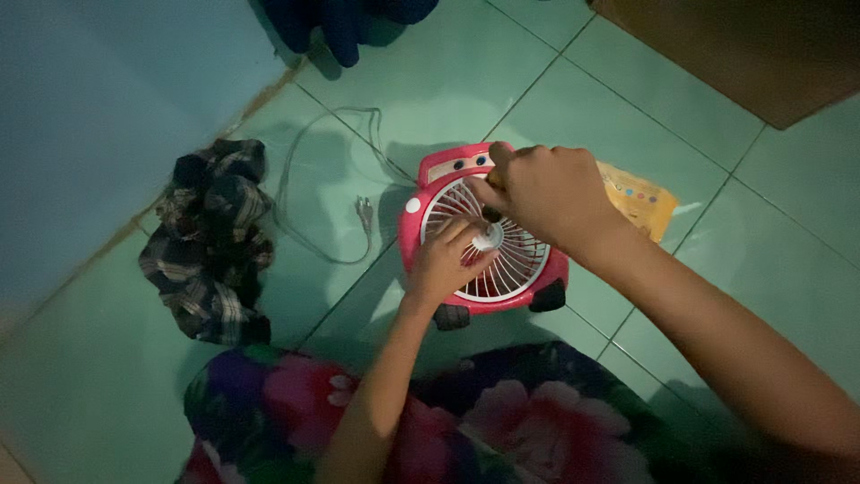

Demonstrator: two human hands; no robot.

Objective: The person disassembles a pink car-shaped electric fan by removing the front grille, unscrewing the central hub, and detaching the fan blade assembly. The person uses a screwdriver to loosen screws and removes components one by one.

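Your left hand (445,262) rests with loose fingers on the pink fan (485,235) on the floor, right hand (546,193) gripping a screwdriver (493,208) at its hub; tilted, it may slip into the grille

Fan (502,260) on floor (761,233) betw. cloth (210,242) (left) & packet (640,199).

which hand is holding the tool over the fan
The right hand: it grips a thin tool at the fan grille's centre, while the left hand rests bare on the grille.
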